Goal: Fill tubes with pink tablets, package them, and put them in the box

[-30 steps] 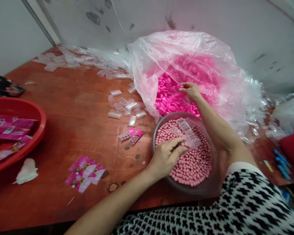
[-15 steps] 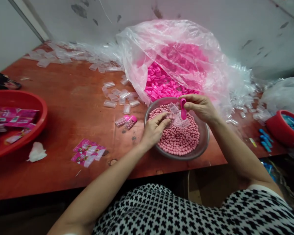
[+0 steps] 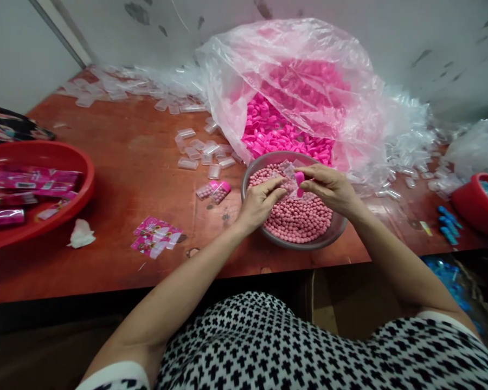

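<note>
Over a grey bowl (image 3: 338, 234) of pink beads (image 3: 299, 222), my two hands are close together. My left hand (image 3: 261, 201) is closed on a small clear plastic container, mostly hidden by the fingers. Between thumb and fingers, my right hand (image 3: 331, 187) pinches a bright pink cap (image 3: 300, 183), right beside the clear container. More clear plastic pieces (image 3: 288, 169) lie on the beads at the bowl's far side. Left of the bowl, bead-filled containers with pink caps (image 3: 220, 190) rest on the table.
Behind the bowl stands a large clear bag (image 3: 228, 59) of pink caps (image 3: 268, 127). Empty clear containers (image 3: 207, 151) lie scattered on the red-brown table (image 3: 134, 146). Printed pink labels (image 3: 156, 236) and a red basin (image 3: 88, 181) are at left; a red bucket (image 3: 467, 203) and blue pieces (image 3: 449, 225) at right.
My right hand has brought the pink cap slightly down and left, up to the clear container in my left hand. The camera view has shifted a little.
</note>
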A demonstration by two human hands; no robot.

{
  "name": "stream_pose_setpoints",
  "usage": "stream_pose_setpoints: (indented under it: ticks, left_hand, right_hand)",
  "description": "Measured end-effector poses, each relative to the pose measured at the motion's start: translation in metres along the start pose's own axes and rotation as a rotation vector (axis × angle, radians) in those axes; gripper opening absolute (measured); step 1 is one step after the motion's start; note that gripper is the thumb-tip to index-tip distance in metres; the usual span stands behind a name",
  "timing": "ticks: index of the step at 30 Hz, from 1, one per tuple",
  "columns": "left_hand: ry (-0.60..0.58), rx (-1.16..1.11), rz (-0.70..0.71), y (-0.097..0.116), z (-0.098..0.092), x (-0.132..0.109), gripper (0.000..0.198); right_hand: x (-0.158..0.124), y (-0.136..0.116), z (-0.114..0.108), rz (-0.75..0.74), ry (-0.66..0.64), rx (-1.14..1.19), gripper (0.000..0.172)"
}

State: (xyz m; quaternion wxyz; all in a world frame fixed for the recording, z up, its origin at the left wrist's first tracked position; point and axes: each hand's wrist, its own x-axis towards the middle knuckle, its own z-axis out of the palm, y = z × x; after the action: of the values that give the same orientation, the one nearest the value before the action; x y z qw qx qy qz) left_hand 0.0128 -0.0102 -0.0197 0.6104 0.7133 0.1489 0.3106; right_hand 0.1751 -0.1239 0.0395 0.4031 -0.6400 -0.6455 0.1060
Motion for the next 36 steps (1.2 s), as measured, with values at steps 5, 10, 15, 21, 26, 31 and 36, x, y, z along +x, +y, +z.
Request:
stream_pose_setpoints:
  ticks: [5, 10, 15, 21, 26, 31, 36]
  left_hand:
    - [-0.051, -0.018, 0.039, 0.0, 0.0, -0.001, 0.034]
    - [0.0, 0.083, 0.08, 0.006, -0.001, -0.006, 0.029]
    - [-0.026, 0.175, 0.118, 0.01, 0.001, -0.012, 0.023]
    - [-0.04, 0.329, 0.22, 0.004, 0.001, -0.012, 0.023]
    - [-0.025, 0.406, 0.295, 0.0, 0.002, -0.011, 0.022]
    - [-0.066, 0.281, 0.194, 0.0, 0.001, -0.008, 0.028]
    - [0.057, 0.014, 0.098, 0.001, -0.001, -0.002, 0.027]
  right_hand:
    - [0.004, -0.006, 0.002, -0.138, -0.056, -0.218, 0.031]
    - [0.001, -0.007, 0.005, -0.206, -0.137, -0.286, 0.027]
    - [-0.016, -0.01, 0.01, -0.297, -0.132, -0.558, 0.031]
    - [-0.019, -0.002, 0.02, -0.337, -0.116, -0.635, 0.031]
    - [-0.02, 0.005, 0.026, -0.333, 0.014, -0.446, 0.026]
    - [-0.013, -0.015, 0.042, -0.43, 0.074, -0.443, 0.014]
    - [0.004, -0.031, 0.032, -0.31, 0.031, -0.152, 0.021]
